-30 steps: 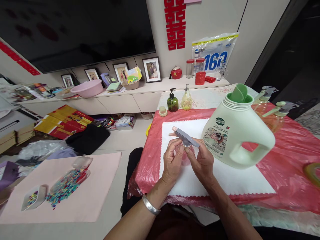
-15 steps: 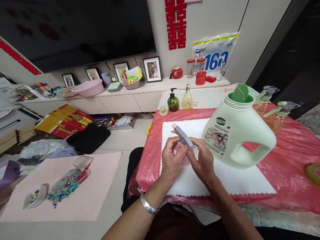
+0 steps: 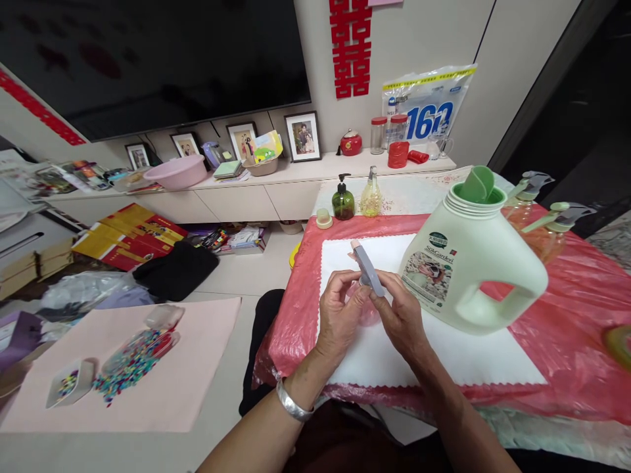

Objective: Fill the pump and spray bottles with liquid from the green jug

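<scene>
A pink see-through spray bottle (image 3: 369,315) with a grey trigger spray head (image 3: 367,268) stands over the white mat (image 3: 374,364). My left hand (image 3: 340,312) is closed around the bottle's neck from the left, thumb near the base of the head. From the right, my right hand (image 3: 401,312) pinches the lower end of the grey head between thumb and fingers. Both hands partly cover the bottle. Close by on the right is a large pale green detergent jug (image 3: 473,263), a green cup-like cap (image 3: 477,185) sitting in its mouth.
A green pump bottle (image 3: 343,200), a yellowish glass bottle (image 3: 371,197) and a pale cap (image 3: 324,218) stand behind the mat. Two orange spray bottles (image 3: 549,240) are partly behind the jug. Left, a pink sheet (image 3: 197,368) holds spilled beads (image 3: 129,368).
The grey spray head has turned, so its nozzle end points more upright and further right. Both hands keep their hold, and the view has shifted slightly.
</scene>
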Demonstrator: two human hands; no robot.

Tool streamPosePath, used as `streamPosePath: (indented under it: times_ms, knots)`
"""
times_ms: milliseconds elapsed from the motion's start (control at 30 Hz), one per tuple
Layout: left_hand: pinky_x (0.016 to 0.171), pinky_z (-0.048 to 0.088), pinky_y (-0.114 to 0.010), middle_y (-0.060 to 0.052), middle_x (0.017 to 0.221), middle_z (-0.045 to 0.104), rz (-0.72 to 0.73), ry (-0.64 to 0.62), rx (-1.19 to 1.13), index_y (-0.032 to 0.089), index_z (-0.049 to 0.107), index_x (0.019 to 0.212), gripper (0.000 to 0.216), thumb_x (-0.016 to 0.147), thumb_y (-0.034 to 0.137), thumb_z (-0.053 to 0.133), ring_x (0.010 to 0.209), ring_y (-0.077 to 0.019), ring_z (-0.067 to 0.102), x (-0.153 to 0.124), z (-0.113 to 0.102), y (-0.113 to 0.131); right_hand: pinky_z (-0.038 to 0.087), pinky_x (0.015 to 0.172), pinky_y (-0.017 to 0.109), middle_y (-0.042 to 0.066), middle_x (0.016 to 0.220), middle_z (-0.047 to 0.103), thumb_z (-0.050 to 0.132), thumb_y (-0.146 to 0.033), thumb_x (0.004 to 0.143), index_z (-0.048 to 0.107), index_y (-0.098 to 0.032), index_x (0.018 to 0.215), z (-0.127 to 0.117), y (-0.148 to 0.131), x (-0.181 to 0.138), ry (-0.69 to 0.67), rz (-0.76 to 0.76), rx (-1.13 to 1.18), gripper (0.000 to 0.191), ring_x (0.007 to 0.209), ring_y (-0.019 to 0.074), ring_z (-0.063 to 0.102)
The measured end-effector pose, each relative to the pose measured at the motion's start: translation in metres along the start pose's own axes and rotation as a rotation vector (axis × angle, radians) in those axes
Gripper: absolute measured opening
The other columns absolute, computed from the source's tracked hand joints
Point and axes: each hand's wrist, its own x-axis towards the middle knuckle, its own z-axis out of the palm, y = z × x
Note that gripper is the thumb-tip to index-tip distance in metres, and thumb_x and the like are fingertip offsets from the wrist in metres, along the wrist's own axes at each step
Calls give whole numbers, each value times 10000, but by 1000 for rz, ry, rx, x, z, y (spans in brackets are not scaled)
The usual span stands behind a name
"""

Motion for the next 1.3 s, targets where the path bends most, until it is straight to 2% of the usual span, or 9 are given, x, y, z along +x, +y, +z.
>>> streamPosePath:
  times_ms: [200, 367, 500, 600, 767, 1000, 1300]
  knots:
    - [976, 489, -378, -63, 1054, 679, 25, 11, 33, 204, 676, 1043, 167, 887, 262, 664, 1040, -213, 652, -5, 5, 3, 537, 899, 302, 59, 1129, 675, 568, -253, 966, 623, -184, 1213, 6, -3, -3, 122, -31, -59, 262, 1041, 165, 640]
    - [930, 511, -353, -38, 1013, 659, -13, 68, 15, 205, 620, 1029, 301, 770, 212, 773, 1003, -197, 652, -5, 16, 4, 546, 868, 309, 63, 1059, 681, 524, -203, 941, 624, -172, 1148, 13, -4, -3, 200, -53, -110, 231, 986, 165, 647]
    - [840, 531, -323, 10, 880, 637, -55, 127, -51, 212, 572, 943, 328, 716, 206, 808, 850, -159, 653, -1, 20, 6, 549, 858, 329, 74, 1037, 684, 523, -213, 939, 626, -175, 1121, 14, -4, -4, 212, -36, -122, 212, 975, 182, 650]
    - [825, 532, -310, 15, 874, 630, -78, 102, -64, 211, 582, 913, 298, 714, 209, 804, 830, -146, 640, 1, 18, 5, 551, 853, 322, 69, 1044, 682, 560, -238, 936, 624, -182, 1127, 12, -3, -4, 192, -25, -97, 209, 979, 180, 648]
    - [860, 519, -318, -12, 932, 656, -77, 93, -32, 207, 619, 922, 274, 726, 218, 810, 927, -168, 637, 1, 14, 5, 545, 897, 330, 75, 1105, 671, 579, -316, 964, 639, -195, 1170, 9, -2, -1, 139, -4, -34, 246, 1024, 178, 640]
    - [860, 507, -328, -28, 935, 685, -87, 44, 10, 201, 647, 938, 226, 767, 264, 782, 916, -182, 650, 1, 10, 9, 536, 883, 315, 68, 1062, 668, 614, -349, 949, 658, -191, 1110, 9, 4, -1, 108, 57, 44, 230, 996, 175, 632]
    - [924, 489, -348, -51, 1031, 669, -24, -22, 82, 216, 675, 977, 184, 823, 281, 752, 1016, -210, 640, 2, 1, 6, 516, 950, 308, 71, 1178, 650, 520, -497, 1003, 668, -211, 1200, 0, -2, 3, -127, 159, 206, 378, 1142, 198, 593]
